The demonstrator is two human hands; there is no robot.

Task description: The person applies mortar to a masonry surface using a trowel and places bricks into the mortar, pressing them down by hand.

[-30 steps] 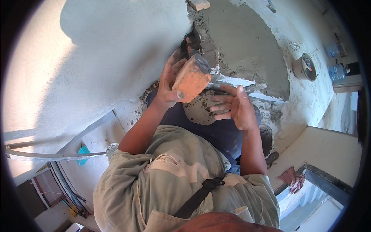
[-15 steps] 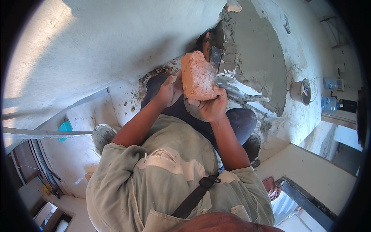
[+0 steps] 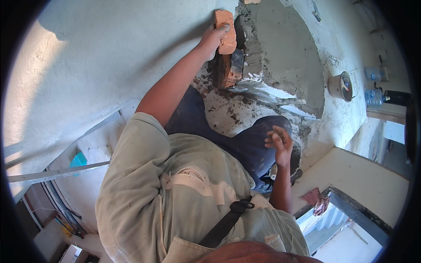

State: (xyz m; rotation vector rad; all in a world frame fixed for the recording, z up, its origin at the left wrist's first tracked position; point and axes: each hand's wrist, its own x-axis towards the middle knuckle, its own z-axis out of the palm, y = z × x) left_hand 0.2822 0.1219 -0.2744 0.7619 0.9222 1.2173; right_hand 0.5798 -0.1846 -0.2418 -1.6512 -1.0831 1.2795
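Observation:
My left hand [image 3: 214, 38] grips an orange brick [image 3: 226, 44] out at arm's length, against the white wall's side of a rough cavity. Below that brick stand a reddish brick [image 3: 228, 78] and a dark-faced brick piece [image 3: 237, 61], side by side; whether the held one rests on them, I cannot tell. Mortar-smeared masonry [image 3: 251, 52] rises just to their right. My right hand [image 3: 282, 142] hangs above my right knee, holding nothing, its fingers loosely bent and apart.
A patch of grey plaster [image 3: 289, 52] covers the surface at the upper right. Beyond it is a bucket [image 3: 337, 87], with clear blue plastic bottles [image 3: 373, 97] farther right. Mortar crumbs litter the floor [image 3: 228, 111] between my knees. A teal object [image 3: 78, 160] lies at the left.
The brick has gone from both hands to my left hand alone, moving away from me to above the standing bricks. My right hand has let go and drawn back to my right knee.

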